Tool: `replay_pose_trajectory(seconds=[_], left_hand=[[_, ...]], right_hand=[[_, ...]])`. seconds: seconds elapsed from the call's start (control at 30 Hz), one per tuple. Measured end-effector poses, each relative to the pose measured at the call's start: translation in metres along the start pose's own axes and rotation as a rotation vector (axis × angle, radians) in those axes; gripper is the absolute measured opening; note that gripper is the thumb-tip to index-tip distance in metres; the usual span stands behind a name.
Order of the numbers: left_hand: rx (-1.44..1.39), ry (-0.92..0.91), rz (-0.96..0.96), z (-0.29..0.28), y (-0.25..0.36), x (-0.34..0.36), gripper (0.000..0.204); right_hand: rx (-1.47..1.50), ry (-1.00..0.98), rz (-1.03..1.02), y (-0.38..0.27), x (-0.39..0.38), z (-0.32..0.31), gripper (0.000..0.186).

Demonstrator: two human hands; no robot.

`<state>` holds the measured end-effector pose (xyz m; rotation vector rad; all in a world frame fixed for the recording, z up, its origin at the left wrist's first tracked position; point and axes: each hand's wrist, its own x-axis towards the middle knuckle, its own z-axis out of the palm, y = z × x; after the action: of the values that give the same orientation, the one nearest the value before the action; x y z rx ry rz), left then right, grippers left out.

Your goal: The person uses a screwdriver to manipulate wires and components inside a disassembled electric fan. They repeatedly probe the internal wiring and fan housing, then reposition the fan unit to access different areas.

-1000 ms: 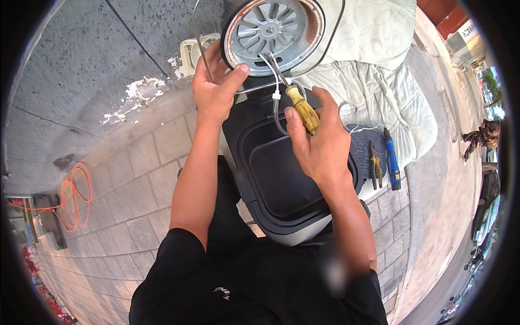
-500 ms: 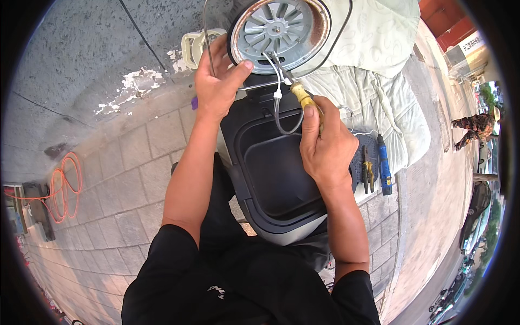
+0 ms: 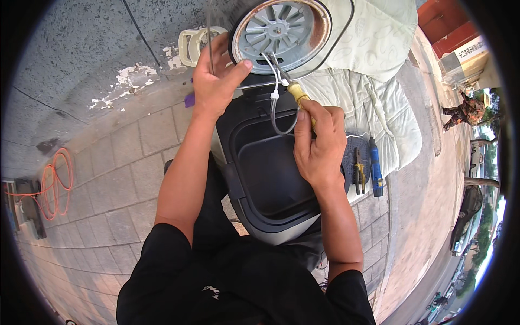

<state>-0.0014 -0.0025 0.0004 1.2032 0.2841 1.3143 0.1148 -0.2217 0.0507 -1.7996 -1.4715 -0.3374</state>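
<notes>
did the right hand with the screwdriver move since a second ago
Yes. The right hand has slid down the screwdriver, more of whose yellow handle now shows, tip kept at the round fan plate.

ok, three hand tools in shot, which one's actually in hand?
The yellow-handled screwdriver, held in the right hand with its tip at the round fan unit. The pliers and blue tool lie untouched beside the cloth.

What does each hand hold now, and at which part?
The right hand grips a screwdriver by its yellow handle. The left hand holds the round grey fan unit at its lower left rim.
</notes>
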Motion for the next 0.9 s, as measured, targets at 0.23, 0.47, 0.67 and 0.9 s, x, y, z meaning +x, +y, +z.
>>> replay_pose_trajectory(seconds=[0.23,0.47,0.67,0.9], left_hand=[[-0.005,0.002,-0.007,-0.003,-0.001,0.001,0.079],[0.008,0.005,0.007,-0.001,-0.001,0.001,0.079],[-0.021,-0.004,0.005,0.0,-0.002,0.0,0.078],[0.025,0.026,0.003,0.0,-0.002,-0.001,0.078]], right_hand=[[0.127,0.006,0.252,-0.014,0.003,0.002,0.044],[-0.028,0.171,-0.025,-0.011,0.005,0.008,0.056],[0.072,-0.001,0.12,-0.004,-0.001,0.003,0.056],[0.122,0.091,0.263,-0.026,0.004,0.001,0.04]])
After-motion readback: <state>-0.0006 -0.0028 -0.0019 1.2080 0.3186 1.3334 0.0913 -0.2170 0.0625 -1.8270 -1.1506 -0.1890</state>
